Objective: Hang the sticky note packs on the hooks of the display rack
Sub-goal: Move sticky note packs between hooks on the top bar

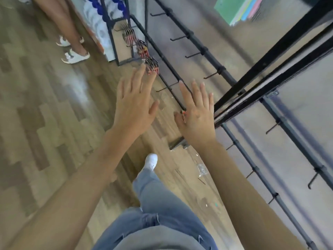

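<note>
Your left hand point(133, 105) and right hand point(196, 112) are both spread flat, fingers straight, grasping nothing, before the black metal display rack point(225, 73). Just beyond your left fingertips, 3 small red-and-black carded packs point(152, 66) hang on its hooks point(180, 38). A blurred stack of pastel sticky note packs point(239, 8) shows at far upper right.

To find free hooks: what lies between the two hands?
In the head view, one empty black hook juts between left hand and right hand, with wooden floor behind it.

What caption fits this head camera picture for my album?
Left hand and right hand, both open, reach toward the display rack's hooks, near hanging packs.
</note>
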The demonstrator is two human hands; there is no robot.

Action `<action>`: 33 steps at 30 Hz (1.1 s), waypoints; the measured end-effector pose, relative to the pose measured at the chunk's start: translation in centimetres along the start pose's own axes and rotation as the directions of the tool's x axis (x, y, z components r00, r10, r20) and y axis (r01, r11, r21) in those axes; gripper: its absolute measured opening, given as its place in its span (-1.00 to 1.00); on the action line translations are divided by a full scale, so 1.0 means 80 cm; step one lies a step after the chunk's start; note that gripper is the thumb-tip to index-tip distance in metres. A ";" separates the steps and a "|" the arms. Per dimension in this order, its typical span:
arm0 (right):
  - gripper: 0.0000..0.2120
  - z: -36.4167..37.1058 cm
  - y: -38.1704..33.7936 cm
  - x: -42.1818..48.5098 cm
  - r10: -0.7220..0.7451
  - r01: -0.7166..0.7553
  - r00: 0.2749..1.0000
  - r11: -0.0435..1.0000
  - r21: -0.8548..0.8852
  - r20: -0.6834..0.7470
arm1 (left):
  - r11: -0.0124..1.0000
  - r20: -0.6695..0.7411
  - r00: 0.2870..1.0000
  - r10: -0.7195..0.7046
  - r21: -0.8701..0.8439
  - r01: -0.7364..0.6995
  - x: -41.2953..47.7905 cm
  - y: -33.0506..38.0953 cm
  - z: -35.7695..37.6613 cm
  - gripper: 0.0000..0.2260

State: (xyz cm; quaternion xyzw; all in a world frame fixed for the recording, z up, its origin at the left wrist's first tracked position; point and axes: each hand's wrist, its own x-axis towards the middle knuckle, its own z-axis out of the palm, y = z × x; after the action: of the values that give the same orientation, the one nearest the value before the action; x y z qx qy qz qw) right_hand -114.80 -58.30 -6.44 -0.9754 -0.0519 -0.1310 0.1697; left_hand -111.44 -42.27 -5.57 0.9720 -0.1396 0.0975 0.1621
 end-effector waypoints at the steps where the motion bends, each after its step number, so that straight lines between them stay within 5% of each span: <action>1: -0.43 0.007 -0.003 0.016 -0.017 0.017 1.000 1.000 0.005 0.011 | 1.000 0.005 1.000 -0.020 0.010 0.020 0.011 -0.009 0.001 -0.44; 16: -0.35 0.050 -0.009 0.224 -0.009 0.009 1.000 1.000 -0.022 -0.017 | 1.000 -0.003 1.000 0.002 -0.030 -0.002 0.210 -0.086 -0.002 -0.41; 33: -0.37 0.143 -0.076 0.383 0.354 -0.369 0.917 0.927 -0.059 -0.182 | 0.913 0.101 0.912 0.398 -0.139 -0.383 0.406 -0.232 0.016 -0.39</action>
State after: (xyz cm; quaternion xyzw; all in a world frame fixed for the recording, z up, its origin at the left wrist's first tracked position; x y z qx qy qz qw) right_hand -83.57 -46.97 -6.53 -0.9603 0.1499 -0.1816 0.1494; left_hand -75.04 -33.60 -4.51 0.9174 -0.3468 0.0575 0.1863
